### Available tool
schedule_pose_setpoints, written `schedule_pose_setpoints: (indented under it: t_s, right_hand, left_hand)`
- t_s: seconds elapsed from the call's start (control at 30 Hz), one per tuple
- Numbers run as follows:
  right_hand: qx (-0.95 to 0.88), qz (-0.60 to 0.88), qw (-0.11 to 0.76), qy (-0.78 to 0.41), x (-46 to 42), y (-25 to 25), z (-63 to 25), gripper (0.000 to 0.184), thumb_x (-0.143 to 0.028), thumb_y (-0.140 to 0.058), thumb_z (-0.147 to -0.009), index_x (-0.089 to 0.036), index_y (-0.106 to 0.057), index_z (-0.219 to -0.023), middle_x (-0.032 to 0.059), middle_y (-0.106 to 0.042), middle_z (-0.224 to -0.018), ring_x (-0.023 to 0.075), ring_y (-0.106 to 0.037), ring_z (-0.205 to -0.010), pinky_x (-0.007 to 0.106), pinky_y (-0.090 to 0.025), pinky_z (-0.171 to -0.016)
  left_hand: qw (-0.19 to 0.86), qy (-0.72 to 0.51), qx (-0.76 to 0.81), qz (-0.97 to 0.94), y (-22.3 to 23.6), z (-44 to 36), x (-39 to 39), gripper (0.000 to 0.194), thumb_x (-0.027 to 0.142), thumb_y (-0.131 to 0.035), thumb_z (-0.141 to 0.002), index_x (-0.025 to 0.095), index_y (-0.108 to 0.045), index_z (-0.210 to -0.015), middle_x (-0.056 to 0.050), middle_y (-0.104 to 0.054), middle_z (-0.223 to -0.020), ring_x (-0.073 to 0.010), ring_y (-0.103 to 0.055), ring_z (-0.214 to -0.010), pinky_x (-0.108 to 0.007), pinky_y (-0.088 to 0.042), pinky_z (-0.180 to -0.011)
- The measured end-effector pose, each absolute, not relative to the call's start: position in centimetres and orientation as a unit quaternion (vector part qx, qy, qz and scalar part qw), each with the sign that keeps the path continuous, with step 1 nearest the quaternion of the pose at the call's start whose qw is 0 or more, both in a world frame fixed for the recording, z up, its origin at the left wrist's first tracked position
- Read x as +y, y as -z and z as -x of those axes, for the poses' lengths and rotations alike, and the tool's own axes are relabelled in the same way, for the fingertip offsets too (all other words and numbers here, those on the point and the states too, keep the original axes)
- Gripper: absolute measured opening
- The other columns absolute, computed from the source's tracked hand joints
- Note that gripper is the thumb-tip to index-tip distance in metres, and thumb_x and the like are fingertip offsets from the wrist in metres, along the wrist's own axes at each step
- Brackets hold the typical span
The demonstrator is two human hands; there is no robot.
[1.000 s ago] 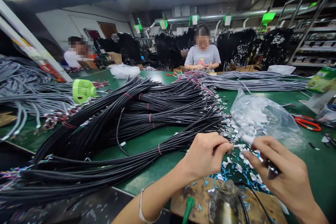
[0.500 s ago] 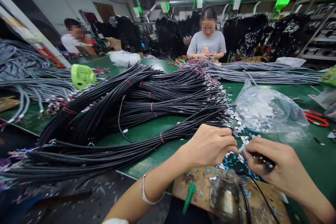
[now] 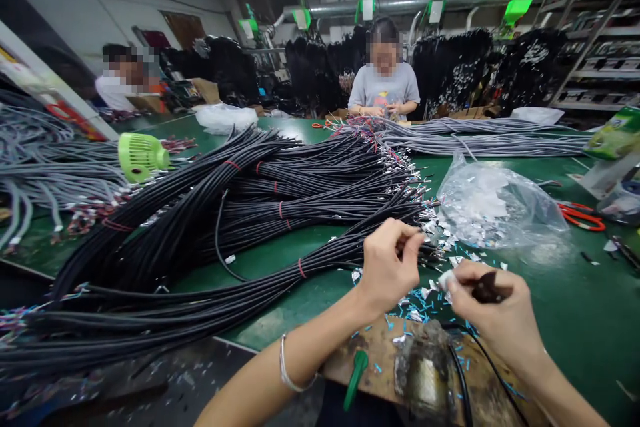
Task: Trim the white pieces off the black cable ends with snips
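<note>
Many thin blue scraps [image 3: 423,301] already lie beside the left hand [image 3: 391,260], pinched together; right hand [image 3: 503,323] clasps small dark object [image 3: 489,288]; amount remaining unclear.

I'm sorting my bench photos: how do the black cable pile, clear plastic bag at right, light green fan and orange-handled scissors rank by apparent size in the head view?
1. black cable pile
2. clear plastic bag
3. light green fan
4. orange-handled scissors

Green table [image 3: 580,300] — black cables [image 3: 320,210], plastic bag [image 3: 500,207], blue scraps [image 3: 423,305]
</note>
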State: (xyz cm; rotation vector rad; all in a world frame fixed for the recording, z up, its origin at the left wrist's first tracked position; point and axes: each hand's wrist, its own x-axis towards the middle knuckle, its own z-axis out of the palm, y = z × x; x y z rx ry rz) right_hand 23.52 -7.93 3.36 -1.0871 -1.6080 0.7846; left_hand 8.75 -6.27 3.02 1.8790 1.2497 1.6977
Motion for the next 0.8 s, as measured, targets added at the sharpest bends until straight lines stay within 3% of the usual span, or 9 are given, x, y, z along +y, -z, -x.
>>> schedule_pose_setpoints:
  t_s: [0.13, 0.27, 0.47, 0.57, 0.67, 0.73, 0.8]
  right_hand:
    - [-0.685, 0.466, 0.544, -0.132, -7.7, -3.5, -23.8, 0.011, -0.02, -0.061, -0.076, -0.017, -0.062, -0.066, -0.003, -0.049, -0.056, 0.0082, -0.038, -0.046, 0.022, -0.032, -0.044]
    - [-0.731, 0.452, 0.494, -0.133, -6.4, -3.4, -24.7, 0.013, -0.03, -0.062, -0.08, -0.017, -0.064, -0.081, 0.0004, -0.058, -0.069, 0.01, -0.044, -0.05, 0.023, -0.036, -0.046]
    - [-0.731, 0.462, 0.487, -0.125, -6.4, -2.7, -24.0, 0.028, -0.032, -0.057, -0.083, -0.017, -0.061, -0.06, -0.0019, -0.052, -0.051, 0.0101, -0.044, -0.045, 0.023, -0.033, -0.045]
    - [-0.721, 0.473, 0.502, -0.058, -6.8, -2.1, -23.6, 0.024, -0.028, -0.059, -0.082, -0.017, -0.061, -0.06, -0.0022, -0.051, -0.05, 0.0091, -0.042, -0.042, 0.022, -0.032, -0.045]
    - [-0.752, 0.445, 0.479, 0.083, -7.2, -1.4, -23.6, 0.013, -0.019, -0.06, -0.08, -0.017, -0.063, -0.067, -0.001, -0.053, -0.053, 0.0099, -0.043, -0.046, 0.024, -0.034, -0.05]
    - [-0.776, 0.421, 0.447, 0.146, -7.3, -1.3, -23.6, 0.01, -0.016, -0.059, -0.08, -0.017, -0.064, -0.071, -0.0002, -0.053, -0.054, 0.0109, -0.044, -0.047, 0.025, -0.032, -0.051]
    - [-0.799, 0.406, 0.429, 0.116, -7.4, -1.6, -23.8, 0.013, -0.016, -0.057, -0.081, -0.017, -0.063, -0.07, 0.0, -0.052, -0.055, 0.0113, -0.044, -0.048, 0.026, -0.03, -0.049]
  left_hand:
    - [0.251, -0.555, 0.437, -0.662, -3.0, -8.7, -6.1, 0.016, 0.023, -0.056, -0.082, 0.011, -0.061, -0.073, -0.003, -0.058, -0.067, -0.0105, -0.052, -0.057, -0.02, -0.039, -0.051]
    - [0.33, -0.509, 0.421, -0.674, -3.5, -8.6, -6.4, 0.02, 0.026, -0.054, -0.082, 0.011, -0.066, -0.081, -0.006, -0.062, -0.075, -0.0125, -0.055, -0.064, -0.021, -0.041, -0.055]
    - [0.561, -0.405, 0.413, -0.592, -3.8, -8.4, -6.1, 0.03, 0.039, -0.058, -0.075, 0.011, -0.061, -0.065, 0.002, -0.051, -0.045, -0.0075, -0.043, -0.038, -0.019, -0.033, -0.039]
    - [0.619, -0.416, 0.386, -0.543, -3.4, -8.7, -5.9, 0.031, 0.042, -0.061, -0.071, 0.013, -0.054, -0.065, 0.003, -0.049, -0.043, -0.0072, -0.042, -0.035, -0.019, -0.034, -0.038]
    - [0.492, -0.465, 0.414, -0.609, -3.0, -9.0, -6.3, 0.021, 0.031, -0.058, -0.075, 0.014, -0.051, -0.066, 0.002, -0.05, -0.051, -0.0084, -0.045, -0.042, -0.02, -0.035, -0.041]
    - [0.298, -0.477, 0.437, -0.702, -2.8, -8.8, -6.6, 0.011, 0.018, -0.054, -0.077, 0.014, -0.053, -0.067, 0.0, -0.052, -0.061, -0.0098, -0.048, -0.051, -0.021, -0.037, -0.047]
    - [0.135, -0.445, 0.437, -0.77, -2.6, -8.5, -6.7, 0.011, 0.009, -0.05, -0.076, 0.015, -0.055, -0.068, -0.001, -0.052, -0.069, -0.0107, -0.048, -0.056, -0.022, -0.038, -0.051]
